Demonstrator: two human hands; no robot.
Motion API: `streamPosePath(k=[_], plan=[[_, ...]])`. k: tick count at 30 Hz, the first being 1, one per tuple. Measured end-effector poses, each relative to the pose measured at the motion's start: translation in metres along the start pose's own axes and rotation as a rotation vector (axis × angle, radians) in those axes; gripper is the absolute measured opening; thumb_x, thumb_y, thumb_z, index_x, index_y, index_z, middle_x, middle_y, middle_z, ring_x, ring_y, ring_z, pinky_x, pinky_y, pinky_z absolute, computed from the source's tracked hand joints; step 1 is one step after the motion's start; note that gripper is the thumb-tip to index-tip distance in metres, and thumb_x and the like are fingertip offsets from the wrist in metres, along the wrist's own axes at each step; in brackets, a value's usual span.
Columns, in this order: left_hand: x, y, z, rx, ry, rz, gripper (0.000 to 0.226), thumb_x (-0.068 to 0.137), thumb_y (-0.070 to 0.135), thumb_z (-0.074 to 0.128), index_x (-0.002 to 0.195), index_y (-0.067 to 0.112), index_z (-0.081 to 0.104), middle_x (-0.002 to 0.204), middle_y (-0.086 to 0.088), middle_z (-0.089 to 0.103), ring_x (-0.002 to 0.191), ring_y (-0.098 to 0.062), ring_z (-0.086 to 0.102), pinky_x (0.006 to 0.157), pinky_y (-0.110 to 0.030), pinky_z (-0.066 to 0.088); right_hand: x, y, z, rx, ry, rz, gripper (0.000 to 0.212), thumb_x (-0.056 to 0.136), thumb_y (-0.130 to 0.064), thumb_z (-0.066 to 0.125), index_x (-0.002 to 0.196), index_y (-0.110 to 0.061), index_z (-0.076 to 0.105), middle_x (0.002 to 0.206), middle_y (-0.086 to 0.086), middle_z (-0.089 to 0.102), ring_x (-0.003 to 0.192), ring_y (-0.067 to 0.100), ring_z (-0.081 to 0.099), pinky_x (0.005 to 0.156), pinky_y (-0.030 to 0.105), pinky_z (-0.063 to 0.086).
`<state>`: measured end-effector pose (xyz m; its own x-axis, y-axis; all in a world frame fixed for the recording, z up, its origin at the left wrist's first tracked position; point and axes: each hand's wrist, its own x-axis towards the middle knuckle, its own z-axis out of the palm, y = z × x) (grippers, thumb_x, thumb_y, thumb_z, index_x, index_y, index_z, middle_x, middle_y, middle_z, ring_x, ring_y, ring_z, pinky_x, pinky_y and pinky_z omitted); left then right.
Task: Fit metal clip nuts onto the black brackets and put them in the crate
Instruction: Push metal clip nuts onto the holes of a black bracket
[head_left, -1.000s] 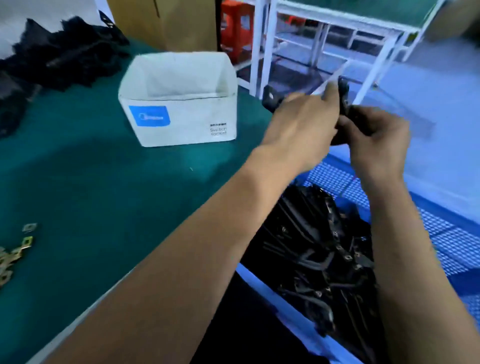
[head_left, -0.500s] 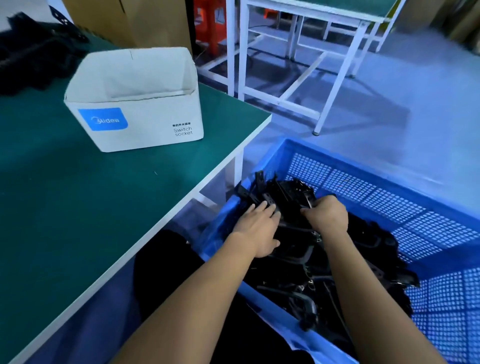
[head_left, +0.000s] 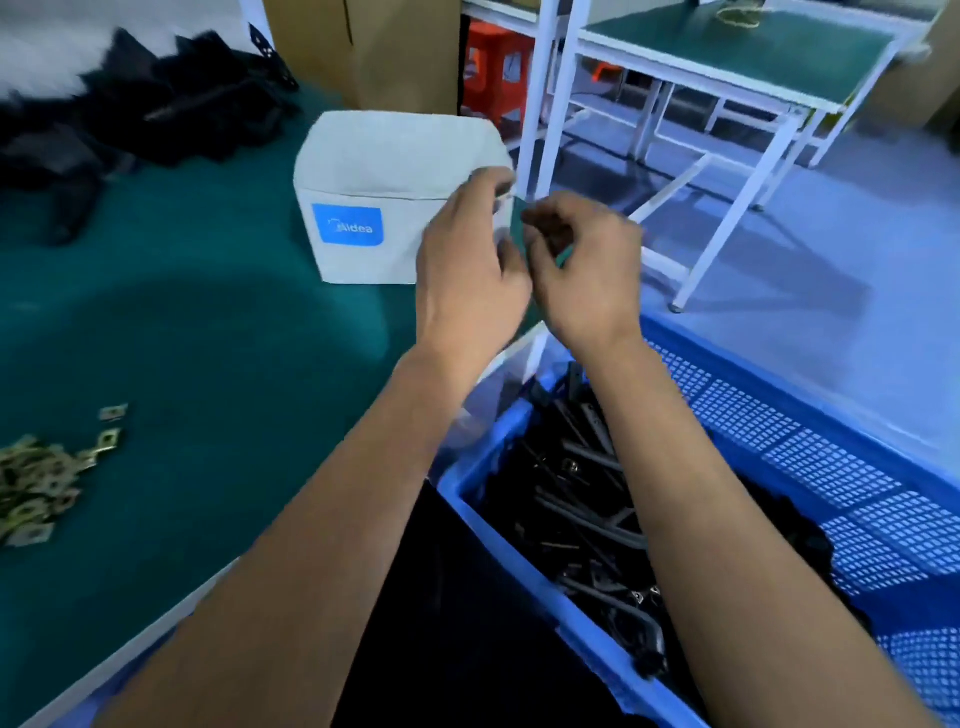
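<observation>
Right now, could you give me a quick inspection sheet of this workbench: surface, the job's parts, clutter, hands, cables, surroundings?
Surface: green table, blurred by motion.
Job's things: metal clip nuts heaped at the table's left edge; loose black brackets piled at the far left; more brackets in the blue crate beside the table.
Clutter: white Midea box, open-topped, contents hidden.
Hands: left hand and right hand raised close together, fingers curled; anything held is too blurred to tell.
Cables: nothing seen.
Surroundings: white-framed bench, orange stool, brown carton.
</observation>
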<state>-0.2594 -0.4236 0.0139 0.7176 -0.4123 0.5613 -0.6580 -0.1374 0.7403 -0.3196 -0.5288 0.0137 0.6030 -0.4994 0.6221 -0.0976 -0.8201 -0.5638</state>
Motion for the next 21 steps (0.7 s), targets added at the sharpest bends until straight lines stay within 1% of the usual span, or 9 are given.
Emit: streamPosePath(k=[5,8,10,12,13,15,17,19,21], plan=[[0.012,-0.029,-0.11,0.06,0.295,-0.082,0.044,0.073,-0.002,0.047,0.111,0.013,0.064,0.107,0.005,0.068,0.101,-0.014,0.064,0.086,-0.04,0.056,0.003,-0.101,0.085,0.207,-0.164,-0.152,0.012,0.088,-0.02,0.061,0.09,-0.018,0.073,0.079,-0.008,0.071,0.07,0.013,0.063,0.066,0.035,0.052],[0.005,-0.059,-0.183,0.202,0.416,-0.167,0.035,0.073,0.002,0.049,0.102,0.015,0.064,0.1,0.007,0.068,0.093,-0.013,0.065,0.084,-0.035,0.055,-0.01,-0.166,0.139,0.287,-0.333,-0.218,0.012,0.086,-0.017,0.061,0.092,-0.016,0.071,0.077,-0.006,0.066,0.074,0.011,0.058,0.065,0.033,0.048],[-0.004,-0.083,-0.231,0.321,0.459,-0.284,0.032,0.075,0.003,0.052,0.102,0.015,0.065,0.1,0.006,0.068,0.095,-0.014,0.064,0.088,-0.032,0.052,-0.019,-0.207,0.176,0.218,-0.501,-0.289,0.02,0.083,-0.02,0.057,0.098,-0.017,0.07,0.088,0.004,0.073,0.083,0.024,0.068,0.068,0.035,0.048],[-0.018,-0.104,-0.271,0.422,0.471,-0.42,0.03,0.079,0.005,0.056,0.105,0.017,0.065,0.105,0.004,0.068,0.101,-0.016,0.063,0.09,-0.029,0.048,-0.026,-0.241,0.21,0.077,-0.654,-0.373,0.025,0.082,-0.021,0.056,0.103,-0.017,0.069,0.098,0.011,0.074,0.095,0.036,0.067,0.07,0.036,0.043],[-0.026,-0.113,-0.289,0.449,0.49,-0.485,0.03,0.08,0.006,0.058,0.107,0.017,0.066,0.106,0.004,0.068,0.104,-0.017,0.062,0.089,-0.027,0.046,-0.03,-0.257,0.226,0.025,-0.717,-0.417,0.026,0.084,-0.02,0.059,0.107,-0.017,0.07,0.103,0.013,0.073,0.101,0.037,0.065,0.074,0.036,0.044],[-0.045,-0.131,-0.326,0.469,0.539,-0.584,0.029,0.082,0.008,0.059,0.109,0.016,0.066,0.105,0.006,0.066,0.105,-0.018,0.061,0.084,-0.023,0.042,-0.041,-0.288,0.257,-0.033,-0.82,-0.488,0.034,0.088,-0.02,0.065,0.122,-0.018,0.066,0.117,0.015,0.065,0.116,0.037,0.057,0.092,0.038,0.043],[-0.061,-0.146,-0.354,0.49,0.564,-0.658,0.029,0.083,0.009,0.058,0.11,0.015,0.066,0.103,0.007,0.064,0.106,-0.018,0.061,0.087,-0.024,0.043,-0.048,-0.307,0.285,-0.051,-0.847,-0.495,0.044,0.092,-0.019,0.066,0.135,-0.021,0.057,0.131,0.016,0.05,0.127,0.04,0.042,0.103,0.041,0.039],[-0.073,-0.158,-0.378,0.506,0.591,-0.726,0.029,0.084,0.01,0.058,0.111,0.016,0.067,0.104,0.008,0.065,0.107,-0.019,0.062,0.093,-0.027,0.047,-0.051,-0.32,0.308,-0.069,-0.829,-0.504,0.052,0.093,-0.02,0.068,0.142,-0.025,0.05,0.142,0.015,0.035,0.134,0.04,0.03,0.106,0.045,0.041],[-0.077,-0.166,-0.394,0.49,0.611,-0.768,0.03,0.084,0.011,0.058,0.112,0.017,0.067,0.104,0.008,0.065,0.106,-0.017,0.062,0.096,-0.029,0.048,-0.049,-0.331,0.325,-0.116,-0.811,-0.546,0.06,0.094,-0.028,0.068,0.149,-0.028,0.043,0.156,0.017,0.02,0.143,0.042,0.018,0.111,0.052,0.039]])
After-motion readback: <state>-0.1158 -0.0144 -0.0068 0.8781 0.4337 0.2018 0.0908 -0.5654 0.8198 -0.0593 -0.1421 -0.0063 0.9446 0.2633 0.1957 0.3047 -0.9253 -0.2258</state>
